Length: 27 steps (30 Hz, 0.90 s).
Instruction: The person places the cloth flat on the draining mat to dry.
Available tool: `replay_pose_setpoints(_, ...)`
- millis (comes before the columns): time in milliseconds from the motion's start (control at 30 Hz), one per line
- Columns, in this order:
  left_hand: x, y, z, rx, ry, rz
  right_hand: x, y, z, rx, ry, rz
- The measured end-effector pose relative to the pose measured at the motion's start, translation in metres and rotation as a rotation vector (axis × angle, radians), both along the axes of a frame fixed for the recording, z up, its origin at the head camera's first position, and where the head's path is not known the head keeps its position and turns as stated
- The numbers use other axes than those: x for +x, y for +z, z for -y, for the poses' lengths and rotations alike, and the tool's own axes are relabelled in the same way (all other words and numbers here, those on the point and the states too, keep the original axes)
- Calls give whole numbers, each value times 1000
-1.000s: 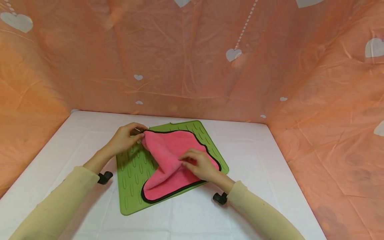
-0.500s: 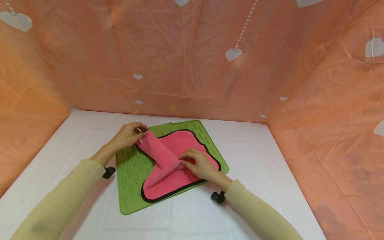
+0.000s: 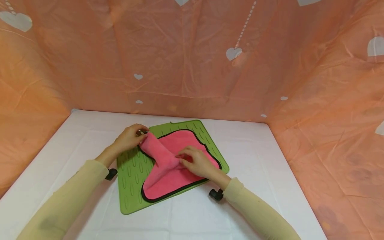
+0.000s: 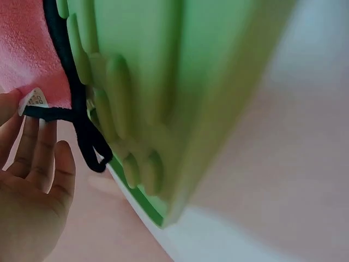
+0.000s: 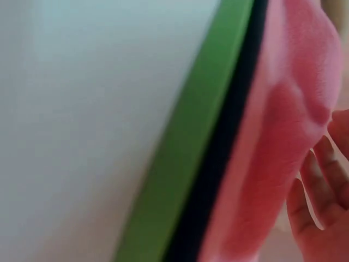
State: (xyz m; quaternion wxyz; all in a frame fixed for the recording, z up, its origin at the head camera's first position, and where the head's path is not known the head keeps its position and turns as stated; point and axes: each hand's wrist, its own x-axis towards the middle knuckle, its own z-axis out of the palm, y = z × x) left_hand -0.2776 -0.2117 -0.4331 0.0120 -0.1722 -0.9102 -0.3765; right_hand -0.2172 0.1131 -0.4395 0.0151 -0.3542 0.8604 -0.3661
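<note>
A pink cloth (image 3: pixel 183 140) with a black edge lies partly folded on a green ridged mat (image 3: pixel 129 186). My left hand (image 3: pixel 129 137) pinches its far left corner between thumb and fingers. In the left wrist view, a white tag (image 4: pixel 36 99) and a black hanging loop (image 4: pixel 90 142) show at that pinched corner of the cloth (image 4: pixel 32 49). My right hand (image 3: pixel 198 162) pinches a raised fold near the cloth's middle. In the right wrist view, the right hand's fingers (image 5: pixel 322 185) sit beside the cloth (image 5: pixel 272 147); the exact contact is partly cut off.
The mat lies at a slant on a white-covered table (image 3: pixel 252 186). An orange curtain (image 3: pixel 192 60) with white hearts stands behind and at both sides. A black wrist-camera piece (image 3: pixel 111 174) sits under the left wrist, another black piece (image 3: pixel 216 194) under the right.
My left hand has moved slightly right, carrying the cloth's corner inward, so the cloth's left part is folded more narrowly. The right hand has shifted slightly left with the fold.
</note>
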Motion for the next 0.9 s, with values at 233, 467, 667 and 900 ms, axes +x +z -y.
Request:
replay_pose_setpoints(233,7,-6,15,24,37,-38,0,11,11,-17,23,-23)
replay_pose_setpoints(467,14,-7,26,-12,12,-3,-1,10,19,59,52,-14)
replay_pose_setpoints(667,19,-9,31,-52,6,4,-1,7,23,108,73,21)
replay_pose_setpoints(900,20,-11,34,-59,-10,12,-3,2,25,154,81,44)
